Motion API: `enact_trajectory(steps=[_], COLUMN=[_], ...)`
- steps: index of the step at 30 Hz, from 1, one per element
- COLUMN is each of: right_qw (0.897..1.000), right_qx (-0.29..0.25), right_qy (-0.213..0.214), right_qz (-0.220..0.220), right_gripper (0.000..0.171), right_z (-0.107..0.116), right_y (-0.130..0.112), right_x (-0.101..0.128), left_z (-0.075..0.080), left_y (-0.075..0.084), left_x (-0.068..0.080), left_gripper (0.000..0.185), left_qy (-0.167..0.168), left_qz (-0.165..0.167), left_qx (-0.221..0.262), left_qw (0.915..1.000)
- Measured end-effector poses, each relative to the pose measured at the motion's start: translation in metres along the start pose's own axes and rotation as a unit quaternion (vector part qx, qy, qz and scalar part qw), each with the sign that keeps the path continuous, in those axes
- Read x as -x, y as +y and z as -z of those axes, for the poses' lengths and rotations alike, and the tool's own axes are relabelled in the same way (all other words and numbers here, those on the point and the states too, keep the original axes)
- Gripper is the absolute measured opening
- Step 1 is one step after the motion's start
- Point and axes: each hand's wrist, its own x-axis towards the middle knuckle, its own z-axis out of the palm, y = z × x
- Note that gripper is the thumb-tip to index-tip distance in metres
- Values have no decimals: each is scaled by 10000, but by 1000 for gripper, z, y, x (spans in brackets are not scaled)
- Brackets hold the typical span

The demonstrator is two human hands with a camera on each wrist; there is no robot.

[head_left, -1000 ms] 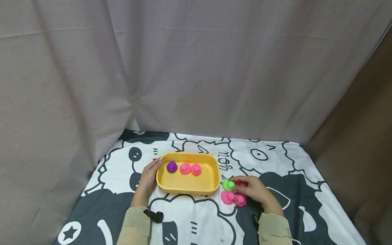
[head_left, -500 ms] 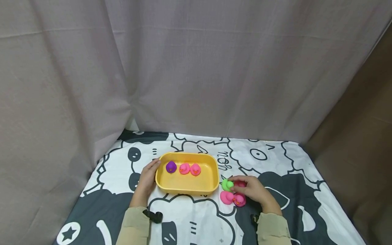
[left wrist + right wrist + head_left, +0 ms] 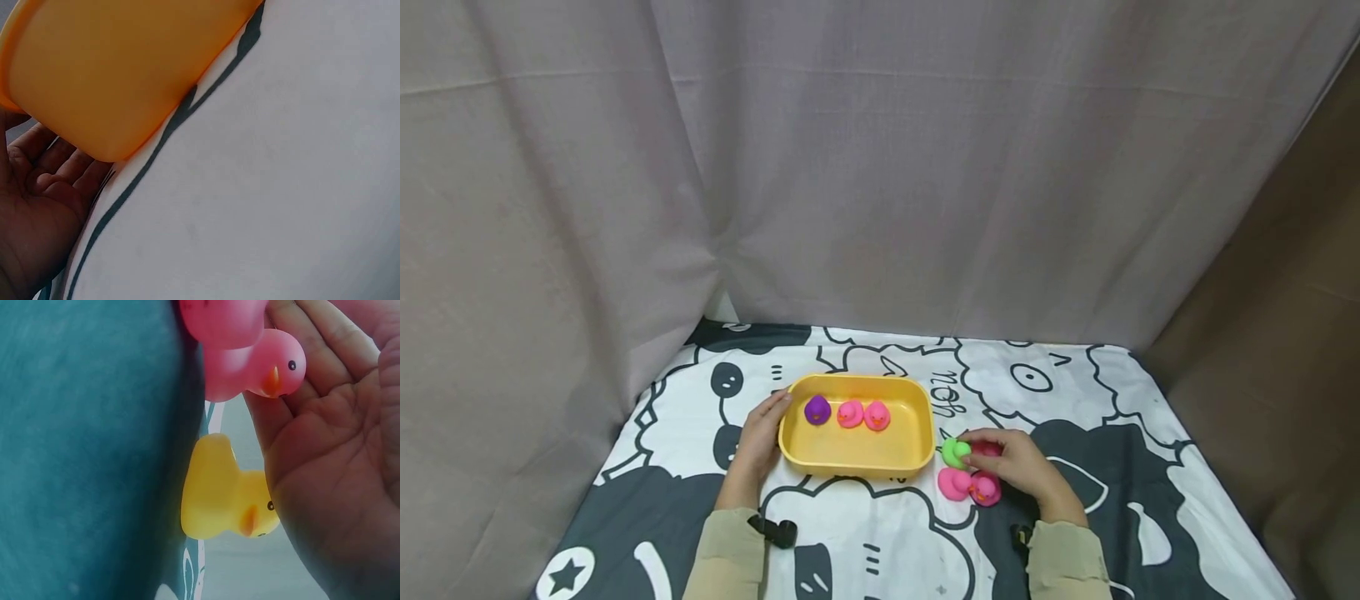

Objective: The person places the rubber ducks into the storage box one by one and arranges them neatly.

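My left hand (image 3: 763, 437) rests against the left end of a yellow tray (image 3: 857, 467), fingertips at its rim. In the left wrist view, the fingers lie by the tray's outer wall (image 3: 112, 81). A purple rubber duck (image 3: 817, 410) and two pink rubber ducks (image 3: 850, 414) sit in a row inside it. To the right of the tray, my right hand (image 3: 1022, 467) pinches a green rubber duck (image 3: 953, 452) between thumb and fingers. A darker pink duck (image 3: 987, 448) is partly hidden under it. Two pink ducks (image 3: 953, 484) sit just nearer. A yellow duck (image 3: 219, 494) shows beneath the palm.
A black-and-white cartoon-printed cloth (image 3: 880, 550) covers the table. Grey curtains (image 3: 880, 183) hang behind and to the left; a brown curtain (image 3: 1277, 333) hangs at the right. The tray stands close to the green duck.
The head view shifts very slightly. Both hands, the tray and the ducks otherwise keep their places.
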Motion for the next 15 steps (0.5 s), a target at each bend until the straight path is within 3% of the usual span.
enact_trajectory(steps=[15], right_qw=[9987], right_qx=[-269], right_qy=[383], right_qz=[189], right_gripper=[35], right_z=[2], right_y=[5], right_x=[0], left_z=[-1], left_y=[2], left_x=[1], left_gripper=[46], left_qy=[-28], left_qz=[0], left_qx=[-23], left_qw=[10000])
